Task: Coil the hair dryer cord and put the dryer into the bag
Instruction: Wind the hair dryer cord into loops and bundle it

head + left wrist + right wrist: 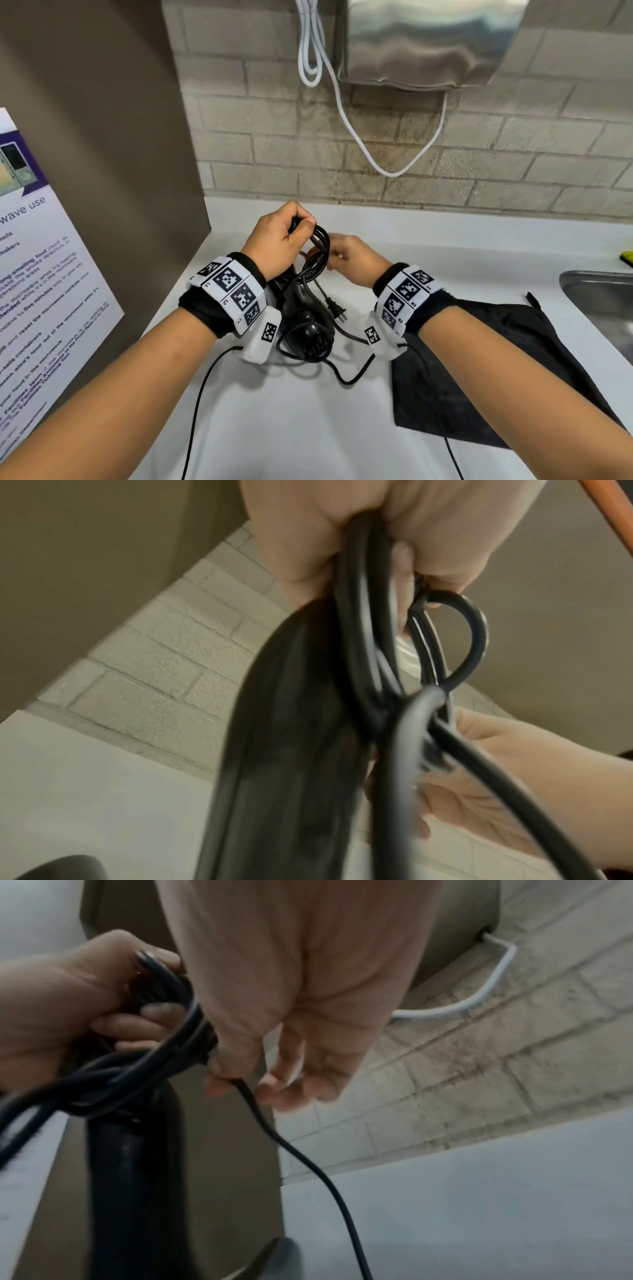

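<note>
The black hair dryer point(310, 325) hangs barrel down just above the white counter point(308, 428). My left hand point(296, 224) grips the top of its handle point(291, 750) together with several loops of the black cord point(320, 245). Just to the right, my right hand point(330, 255) pinches a strand of the cord point(253, 1107) between thumb and finger. The plug point(337, 310) dangles beside the dryer. More loose cord trails over the counter toward me. The black bag point(479, 359) lies flat on the counter under my right forearm.
A steel sink point(603, 301) is set in at the right edge. A brown side wall with a poster point(41, 291) closes the left. On the brick wall behind hangs a steel dispenser point(428, 41) with a white cable point(356, 137).
</note>
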Demonstrator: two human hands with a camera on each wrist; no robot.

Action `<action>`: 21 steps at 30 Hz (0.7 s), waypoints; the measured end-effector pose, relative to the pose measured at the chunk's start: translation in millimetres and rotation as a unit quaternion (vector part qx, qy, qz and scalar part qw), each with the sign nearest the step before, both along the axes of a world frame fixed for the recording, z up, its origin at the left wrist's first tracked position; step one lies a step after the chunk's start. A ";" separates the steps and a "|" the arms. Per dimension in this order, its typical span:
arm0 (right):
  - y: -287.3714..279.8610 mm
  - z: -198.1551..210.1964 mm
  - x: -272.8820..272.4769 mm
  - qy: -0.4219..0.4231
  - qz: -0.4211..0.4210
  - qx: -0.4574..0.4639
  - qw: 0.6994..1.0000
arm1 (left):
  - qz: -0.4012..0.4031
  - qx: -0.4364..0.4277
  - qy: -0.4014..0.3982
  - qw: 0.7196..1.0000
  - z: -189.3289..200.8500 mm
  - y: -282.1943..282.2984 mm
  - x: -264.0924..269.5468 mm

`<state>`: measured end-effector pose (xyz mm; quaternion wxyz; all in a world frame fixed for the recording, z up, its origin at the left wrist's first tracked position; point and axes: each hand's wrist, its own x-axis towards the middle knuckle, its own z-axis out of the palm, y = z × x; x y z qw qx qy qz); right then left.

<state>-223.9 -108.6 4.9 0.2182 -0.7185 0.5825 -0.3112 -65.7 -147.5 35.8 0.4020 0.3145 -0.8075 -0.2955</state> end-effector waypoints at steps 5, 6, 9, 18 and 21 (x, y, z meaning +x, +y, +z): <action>-14.5 9.8 -30.1 0.062 -0.163 -0.122 0.977 | 0.010 0.035 0.003 0.999 0.2 -3.0 9.5; -17.0 13.6 -39.7 0.038 -0.223 -0.128 0.966 | 0.006 0.035 -0.003 0.999 0.3 -2.0 11.2; -22.6 22.5 -75.7 0.000 -0.346 -0.040 0.937 | -0.006 0.031 -0.009 0.999 -0.1 0.2 12.8; 1.0 15.3 -38.1 -0.027 -0.102 0.177 0.979 | 0.004 0.023 0.001 1.000 0.1 -0.5 3.2; -0.1 5.0 -19.4 -0.019 -0.024 0.205 0.978 | 0.007 0.033 0.011 0.999 0.9 -1.0 2.1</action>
